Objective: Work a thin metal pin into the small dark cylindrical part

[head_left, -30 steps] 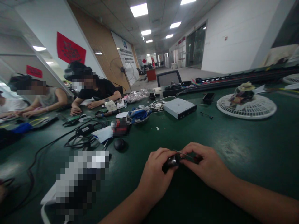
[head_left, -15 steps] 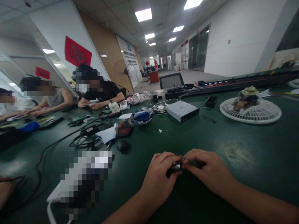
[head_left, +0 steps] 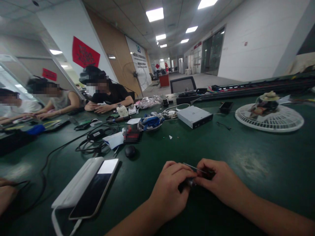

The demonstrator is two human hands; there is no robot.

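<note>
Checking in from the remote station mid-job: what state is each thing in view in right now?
left hand, closed around small dark cylindrical part
right hand, pinching thin metal rod
smartphone, face up, screen dark
optical drive, tray shut
fan grille, lying flat

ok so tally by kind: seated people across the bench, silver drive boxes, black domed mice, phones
seated co-workers: 3
silver metal optical drive: 1
black domed computer mouse: 1
black-screened smartphone: 1
total: 6
</note>
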